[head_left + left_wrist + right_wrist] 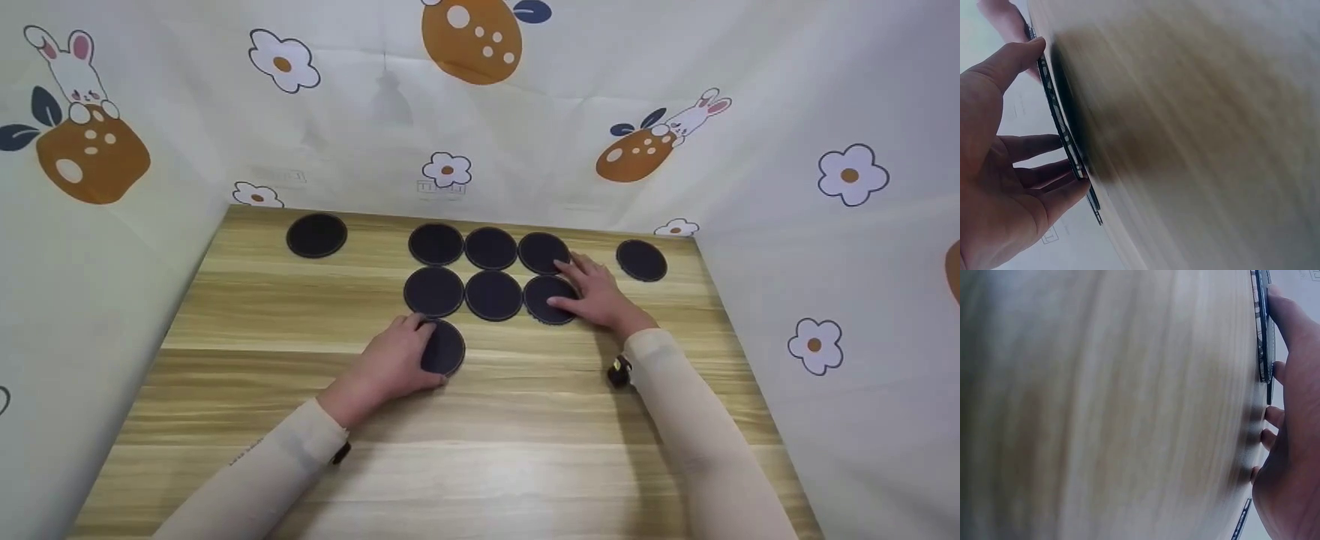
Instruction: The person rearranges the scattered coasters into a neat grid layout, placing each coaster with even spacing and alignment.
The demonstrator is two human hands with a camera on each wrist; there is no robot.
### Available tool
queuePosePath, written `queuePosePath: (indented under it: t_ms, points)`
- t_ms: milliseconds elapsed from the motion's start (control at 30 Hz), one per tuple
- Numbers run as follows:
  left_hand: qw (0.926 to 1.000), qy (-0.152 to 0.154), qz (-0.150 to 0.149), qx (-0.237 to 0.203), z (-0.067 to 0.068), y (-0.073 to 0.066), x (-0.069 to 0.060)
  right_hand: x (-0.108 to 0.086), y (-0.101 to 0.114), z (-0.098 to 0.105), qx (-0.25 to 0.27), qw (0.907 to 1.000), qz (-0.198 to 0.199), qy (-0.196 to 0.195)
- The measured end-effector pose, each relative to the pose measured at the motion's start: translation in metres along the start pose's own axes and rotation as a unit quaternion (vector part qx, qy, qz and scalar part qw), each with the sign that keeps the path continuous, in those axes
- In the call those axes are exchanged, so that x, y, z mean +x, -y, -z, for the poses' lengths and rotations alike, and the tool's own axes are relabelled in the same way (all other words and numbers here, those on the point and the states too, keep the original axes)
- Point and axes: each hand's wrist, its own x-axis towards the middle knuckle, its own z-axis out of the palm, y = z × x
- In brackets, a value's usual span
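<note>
My left hand [386, 361] holds a round black coaster [445, 349] by its edge, thumb at the near side and fingers at the far side. In the left wrist view this coaster [1061, 118] is seen edge-on, tilted a little off the table. It lies just below the left coaster [433, 292] of the front row. My right hand [600, 295] rests with spread fingers at the right end of the rows. Its thumb touches the right front coaster [546, 298], and a fingertip reaches the right back coaster [544, 252].
Two rows of three black coasters sit close together, with the middle ones [490, 248] between their neighbours. Single coasters lie apart at far left [316, 235] and far right [641, 260]. Patterned cloth walls [352, 142] enclose the wooden table [525, 450] at the back and sides.
</note>
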Motion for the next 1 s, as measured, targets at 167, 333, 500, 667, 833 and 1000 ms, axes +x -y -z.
queuePosePath:
  t_ms: [167,333,500,667,833,1000]
  points:
    - [0.9999,0.007,0.011,-0.002,-0.0015,-0.0007,-0.0001,0.0000,0.0009,0.0001,-0.001,1.0000,0.003,-0.003]
    - [0.9999,0.001,0.016,-0.001,-0.0030,-0.0015,-0.0002,0.0002,0.0010,-0.0003,-0.002,1.0000,0.000,-0.001]
    - [0.9998,-0.004,0.017,0.000,-0.0040,-0.0025,-0.0005,-0.0006,0.0019,0.0010,-0.001,1.0000,0.000,0.001]
    - [0.9997,-0.010,0.021,0.000,-0.0046,-0.0034,-0.0011,-0.0006,0.0019,0.0010,0.001,0.9999,0.009,-0.006]
    - [0.9997,-0.014,0.020,-0.004,-0.0054,-0.0033,-0.0015,-0.0011,0.0023,0.0014,0.002,0.9999,0.013,-0.008]
    - [0.9996,-0.016,0.022,-0.007,-0.0040,-0.0044,-0.0026,-0.0011,0.0026,0.0008,0.002,0.9999,0.011,-0.007]
